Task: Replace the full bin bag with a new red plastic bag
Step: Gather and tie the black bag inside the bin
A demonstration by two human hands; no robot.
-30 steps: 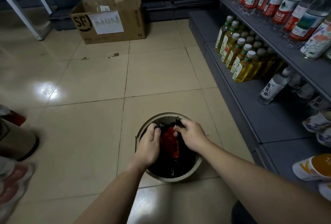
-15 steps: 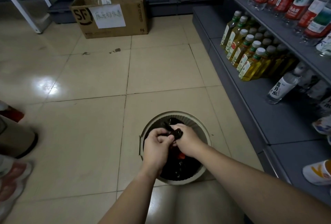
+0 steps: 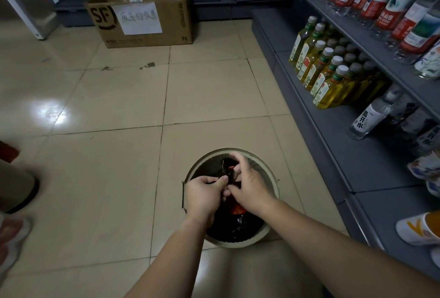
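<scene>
Left hand (image 3: 204,196) closed in a fist, knuckles up, thumb pressed against the forefinger, pinching a gathered fold of the black bin bag (image 3: 234,228); forearm runs in from the near edge, angled up and to the right. Right hand (image 3: 250,184) just beside it and touching it, palm down, fingers (image 3: 235,157) curled round the bunched top of the same bag, gripping it; right forearm comes in from the near right corner. Both hands meet over the middle of the bin.

Bag sits inside the round beige waste bin (image 3: 271,176), dark and crumpled, its neck drawn together between the hands; red item (image 3: 238,207) shows inside the bag just below the hands, kind not clear.

Bin stands on the beige tiled floor (image 3: 114,154), near the grey shelf unit (image 3: 371,169) on the right; yellow-green drink bottles (image 3: 319,69) on the lower shelf, red-labelled water bottles (image 3: 392,9) above.

Far side: open cardboard box (image 3: 142,16) with a handwritten paper note (image 3: 139,18) taped on its front, well apart from the bin.
</scene>
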